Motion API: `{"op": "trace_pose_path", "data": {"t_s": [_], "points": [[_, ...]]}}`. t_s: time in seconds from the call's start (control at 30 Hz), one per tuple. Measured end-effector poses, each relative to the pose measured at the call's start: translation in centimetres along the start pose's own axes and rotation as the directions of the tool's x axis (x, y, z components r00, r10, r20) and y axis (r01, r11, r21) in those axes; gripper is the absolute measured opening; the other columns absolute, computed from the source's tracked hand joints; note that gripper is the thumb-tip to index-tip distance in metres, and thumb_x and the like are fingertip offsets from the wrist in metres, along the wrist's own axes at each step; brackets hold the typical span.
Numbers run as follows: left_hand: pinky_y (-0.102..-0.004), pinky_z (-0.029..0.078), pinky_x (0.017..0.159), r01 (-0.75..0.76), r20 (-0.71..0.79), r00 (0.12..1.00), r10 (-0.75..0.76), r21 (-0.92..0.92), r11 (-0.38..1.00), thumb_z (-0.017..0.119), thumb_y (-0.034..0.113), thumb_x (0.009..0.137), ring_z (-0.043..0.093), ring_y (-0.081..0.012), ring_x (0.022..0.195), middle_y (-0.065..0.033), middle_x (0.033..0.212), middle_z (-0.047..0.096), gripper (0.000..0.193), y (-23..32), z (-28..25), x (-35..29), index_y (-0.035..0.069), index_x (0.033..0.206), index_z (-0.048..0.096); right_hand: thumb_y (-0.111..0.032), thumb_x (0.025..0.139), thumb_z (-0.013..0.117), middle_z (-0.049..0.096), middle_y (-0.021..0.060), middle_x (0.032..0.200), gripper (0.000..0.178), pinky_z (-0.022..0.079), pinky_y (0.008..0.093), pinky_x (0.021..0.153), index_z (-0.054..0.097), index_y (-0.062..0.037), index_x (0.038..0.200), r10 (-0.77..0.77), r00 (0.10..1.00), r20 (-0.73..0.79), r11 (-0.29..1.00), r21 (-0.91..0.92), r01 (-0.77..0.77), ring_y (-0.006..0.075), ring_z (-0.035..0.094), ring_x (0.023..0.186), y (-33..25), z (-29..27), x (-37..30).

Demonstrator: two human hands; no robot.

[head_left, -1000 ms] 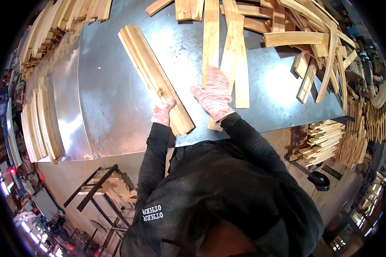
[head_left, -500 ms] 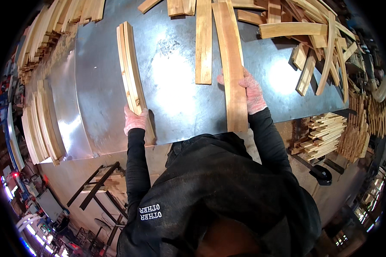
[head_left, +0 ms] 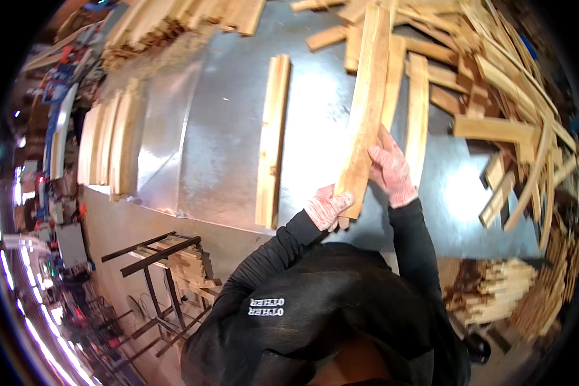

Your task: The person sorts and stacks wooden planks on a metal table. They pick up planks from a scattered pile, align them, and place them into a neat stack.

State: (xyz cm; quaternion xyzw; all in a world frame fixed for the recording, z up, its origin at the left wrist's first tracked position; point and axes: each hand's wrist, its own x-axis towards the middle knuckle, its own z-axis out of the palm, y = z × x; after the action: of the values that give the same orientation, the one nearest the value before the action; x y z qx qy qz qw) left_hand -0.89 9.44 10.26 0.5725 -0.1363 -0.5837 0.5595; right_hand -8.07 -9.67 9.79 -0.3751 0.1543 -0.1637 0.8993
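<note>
Sheet-metal counter (head_left: 225,148), stacked boards at its far left. Narrow plank (head_left: 273,138) lies flat left of both hands. Left hand (head_left: 327,207) grips the near end of a long plank (head_left: 367,109); right hand (head_left: 390,168) clasps its edge. Risk: plank's far end snags the loose wood pile (head_left: 495,83) to the right.
</note>
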Motion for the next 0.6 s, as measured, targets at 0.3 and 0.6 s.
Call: {"op": "trace_pose_path", "data": {"t_s": [0.3, 0.6], "points": [[-0.0303, 0.043, 0.038, 0.123, -0.515, 0.835, 0.195, 0.519, 0.846, 0.064, 0.036, 0.089, 0.059, -0.0171, 0.047, -0.0098, 0.074, 0.067, 0.032, 14.1, -22.5, 11.3, 0.005, 0.097, 0.065, -0.023, 0.087, 0.066, 0.035, 0.0271, 0.15, 0.078, 0.032, 0.0403, 0.114, 0.027, 0.003, 0.149, -0.389, 0.858, -0.336, 0.014, -0.933, -0.359, 0.0411, 0.037, 0.137, 4.6, -4.5, 1.5], [-0.042, 0.055, 0.086, 0.295, -0.229, 0.945, 0.232, 0.902, -0.315, 0.063, 0.044, 0.087, 0.066, -0.0318, 0.107, -0.0115, 0.119, 0.068, 0.045, 21.6, -38.6, 35.4, 0.009, 0.116, 0.066, -0.06, 0.077, 0.067, 0.032, 0.0326, 0.146, 0.102, 0.026, 0.0585, 0.112, 0.028, 0.0017, 0.148, -0.419, 0.841, -0.341, -0.267, -0.84, -0.473, 0.0528, 0.029, 0.134, 10.8, -6.2, 4.1]]}}
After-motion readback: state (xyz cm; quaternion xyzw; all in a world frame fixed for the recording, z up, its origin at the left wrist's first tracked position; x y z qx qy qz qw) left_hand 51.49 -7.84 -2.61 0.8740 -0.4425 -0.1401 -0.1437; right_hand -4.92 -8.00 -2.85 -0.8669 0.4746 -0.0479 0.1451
